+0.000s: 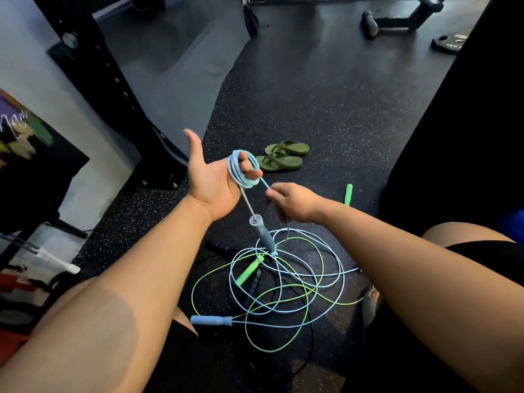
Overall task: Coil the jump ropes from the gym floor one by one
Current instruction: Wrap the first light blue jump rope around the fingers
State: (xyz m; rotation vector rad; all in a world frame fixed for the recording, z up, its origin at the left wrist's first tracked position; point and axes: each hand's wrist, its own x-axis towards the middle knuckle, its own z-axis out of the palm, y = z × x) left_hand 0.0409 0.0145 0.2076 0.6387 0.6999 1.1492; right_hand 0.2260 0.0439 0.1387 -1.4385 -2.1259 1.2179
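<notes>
My left hand (211,180) is raised palm up, thumb out, with several small loops of the light blue jump rope (244,171) wound around its fingers. One blue handle (262,232) dangles below that coil. My right hand (293,201) pinches the same blue cord just right of the coil. The rest of the blue cord lies in loose loops on the floor, ending at a second blue handle (211,319). A green jump rope (304,293) is tangled with it, with one green handle (249,270) in the pile and another (348,194) to the right. A dark purple-handled rope (218,246) lies underneath.
A pair of green flip-flops (283,159) sits on the black speckled floor beyond my hands. A black rack upright (113,80) stands at left, a bench base (397,21) and a weight plate (449,43) far back right. My knees frame the pile.
</notes>
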